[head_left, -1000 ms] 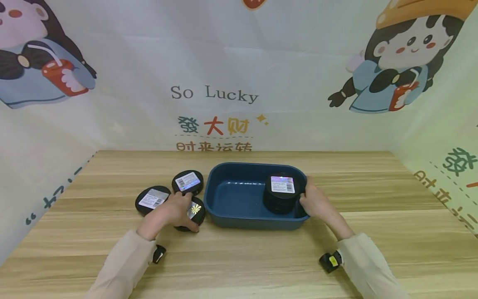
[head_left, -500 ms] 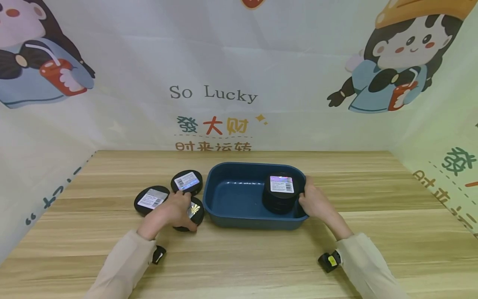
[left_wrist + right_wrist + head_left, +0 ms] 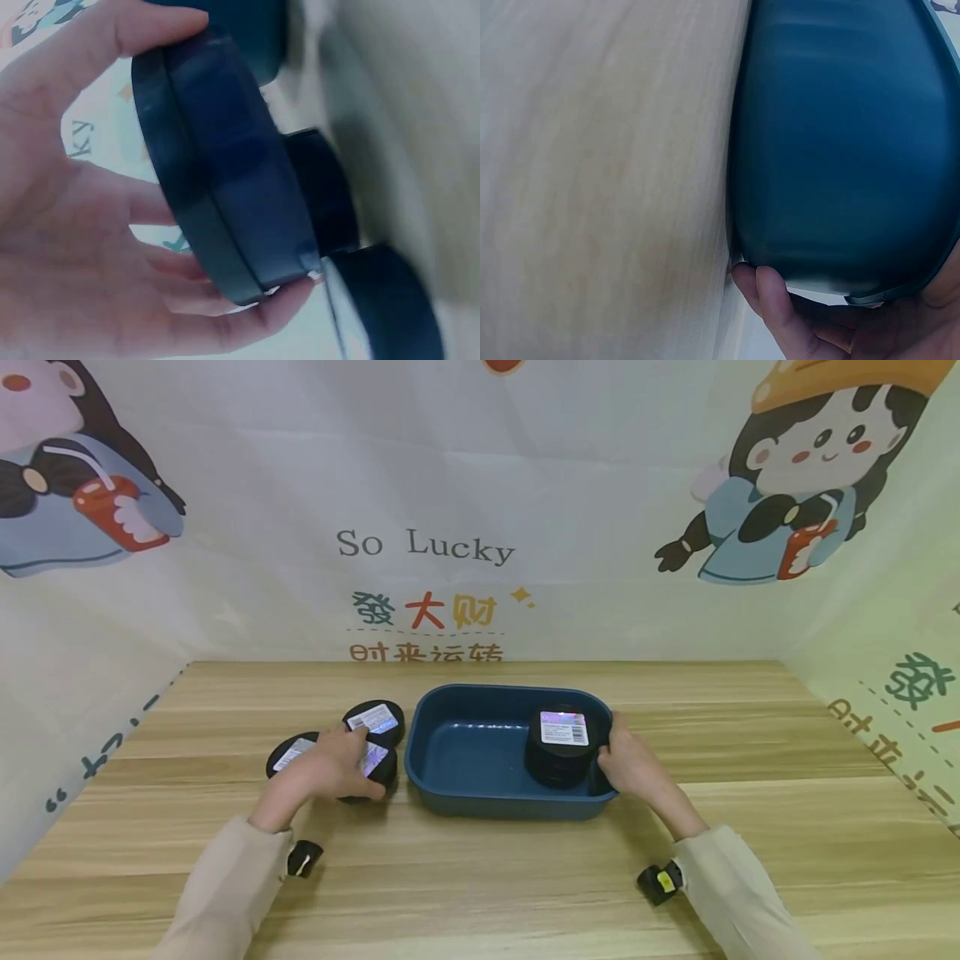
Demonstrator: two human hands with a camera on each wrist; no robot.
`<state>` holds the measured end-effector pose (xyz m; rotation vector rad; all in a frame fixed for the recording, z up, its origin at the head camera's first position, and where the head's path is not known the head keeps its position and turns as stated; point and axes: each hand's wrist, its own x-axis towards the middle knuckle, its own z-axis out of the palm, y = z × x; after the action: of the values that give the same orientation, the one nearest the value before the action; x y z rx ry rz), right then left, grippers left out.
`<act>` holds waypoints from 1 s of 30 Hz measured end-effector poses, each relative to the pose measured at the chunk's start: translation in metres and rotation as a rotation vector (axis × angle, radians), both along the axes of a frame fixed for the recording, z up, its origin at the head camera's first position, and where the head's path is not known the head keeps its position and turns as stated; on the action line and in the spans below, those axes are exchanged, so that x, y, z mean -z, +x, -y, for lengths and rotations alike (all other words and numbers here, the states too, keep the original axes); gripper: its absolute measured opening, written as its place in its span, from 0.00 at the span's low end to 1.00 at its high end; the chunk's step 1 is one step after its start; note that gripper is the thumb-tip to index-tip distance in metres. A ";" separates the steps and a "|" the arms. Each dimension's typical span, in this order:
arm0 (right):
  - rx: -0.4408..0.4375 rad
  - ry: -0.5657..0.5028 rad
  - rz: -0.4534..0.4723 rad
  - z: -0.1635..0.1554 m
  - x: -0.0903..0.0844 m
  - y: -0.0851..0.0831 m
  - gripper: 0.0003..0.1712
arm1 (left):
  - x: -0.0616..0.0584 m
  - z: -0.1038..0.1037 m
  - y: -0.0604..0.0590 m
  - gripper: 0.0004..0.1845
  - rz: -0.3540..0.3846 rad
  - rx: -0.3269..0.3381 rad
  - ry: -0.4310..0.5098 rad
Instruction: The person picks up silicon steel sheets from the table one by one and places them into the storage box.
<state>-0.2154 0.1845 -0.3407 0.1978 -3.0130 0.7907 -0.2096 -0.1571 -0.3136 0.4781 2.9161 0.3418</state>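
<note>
The left hand [image 3: 333, 766] is pinching a black round tin [image 3: 369, 763] between thumb and fingers, lifting it at nine o'clock of the blue tub [image 3: 480, 802]. The right hand [image 3: 632, 766] is gripping the tub's rim beside the stack of tins [image 3: 562, 747] inside. Next, I judge, comes carrying the tin over the rim.

Round black flat tins outside the tub: three, clustered left of it — one [image 3: 372, 720] farthest back, one [image 3: 288, 753] at the far left, one [image 3: 372, 764] under the hand.
Stacks of black tins [image 3: 562, 750] inside the tub: one; tins in it uncountable.
Dark blue rectangular plastic tubs [image 3: 480, 802]: one.
Hands: two.
</note>
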 end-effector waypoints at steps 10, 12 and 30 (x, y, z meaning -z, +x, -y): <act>-0.001 0.005 -0.008 0.000 0.000 0.000 0.28 | -0.019 -0.009 -0.002 0.42 -0.090 -0.063 0.131; 0.001 0.006 -0.003 0.000 0.000 0.000 0.28 | -0.021 -0.012 -0.002 0.43 -0.104 -0.060 0.164; 0.008 0.018 0.003 0.001 0.001 -0.001 0.29 | -0.022 -0.055 -0.015 0.43 -0.174 0.100 0.288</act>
<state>-0.2163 0.1836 -0.3412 0.1849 -3.0230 0.7643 -0.2247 -0.1024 -0.2920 0.7259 3.0054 0.7461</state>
